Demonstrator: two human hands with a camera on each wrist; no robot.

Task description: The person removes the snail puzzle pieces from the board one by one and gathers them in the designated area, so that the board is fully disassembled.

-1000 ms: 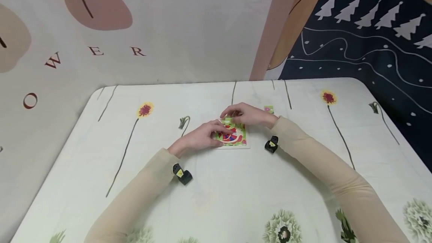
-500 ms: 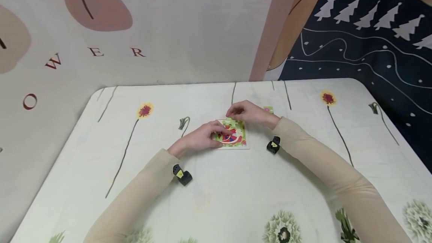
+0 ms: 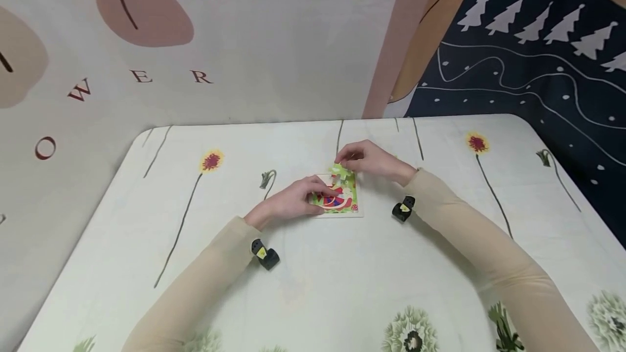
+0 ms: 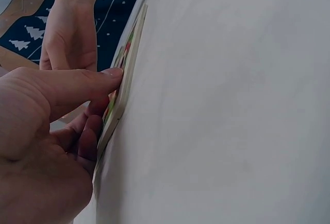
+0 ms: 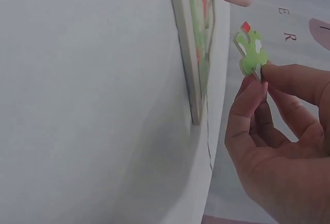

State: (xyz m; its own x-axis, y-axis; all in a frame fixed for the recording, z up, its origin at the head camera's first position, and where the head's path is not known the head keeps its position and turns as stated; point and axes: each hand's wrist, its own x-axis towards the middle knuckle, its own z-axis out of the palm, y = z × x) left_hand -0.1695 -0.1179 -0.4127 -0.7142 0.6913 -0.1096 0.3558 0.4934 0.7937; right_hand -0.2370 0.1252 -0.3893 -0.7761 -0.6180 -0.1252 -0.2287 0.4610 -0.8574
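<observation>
On the left, we see the left hand (image 3: 292, 198) gripping the near-left part of a small jigsaw puzzle (image 3: 351, 195), thumb at the near edge and fingers bent over the picture. The puzzle lies flat on the white floral tablecloth (image 3: 313, 287), near the middle; a pale, seemingly bare patch shows at its far-left corner. Above its far edge is a green jigsaw piece (image 5: 252, 55) with white patches and a red tip, held clear of the board. The right hand (image 3: 374, 159) pinches it between thumb and fingertips.

Compared with half a second ago, we find the right hand drawn up and to the right, with the piece now in plain sight. We judge from this that the piece is loose and the picture incomplete for now. The left hand has hardly moved.

The left fingers cover much of the picture, so we cannot tell how many gaps remain. A second loose piece, seen earlier beyond the right wrist, is now almost wholly hidden.
</observation>
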